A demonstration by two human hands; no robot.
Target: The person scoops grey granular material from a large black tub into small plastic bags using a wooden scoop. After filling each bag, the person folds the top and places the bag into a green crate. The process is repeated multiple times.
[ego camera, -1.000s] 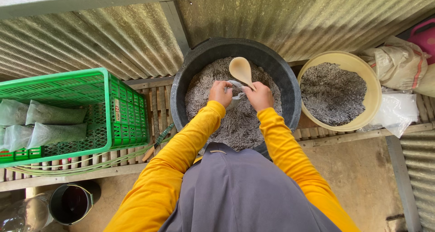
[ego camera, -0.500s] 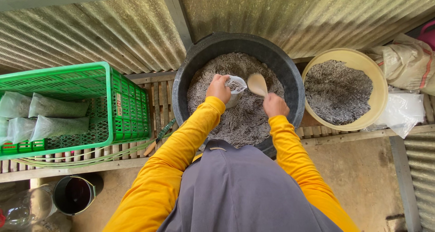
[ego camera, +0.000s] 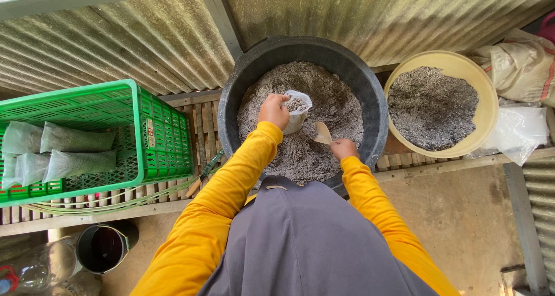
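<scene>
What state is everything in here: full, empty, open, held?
Left hand: gripping the small bag's rim.
Small clear bag: held open, partly filled with grey mix.
Right hand: holding the scoop.
Scoop: dipped low into the mix.
Black tub: well filled with grey mix.
Yellow basin: partly filled.
Green crate: holds filled bags lying flat.
Dark cup: looks empty.

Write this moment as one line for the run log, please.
left hand: holds small clear bag | right hand: holds scoop | both over grey mix in black tub
</scene>
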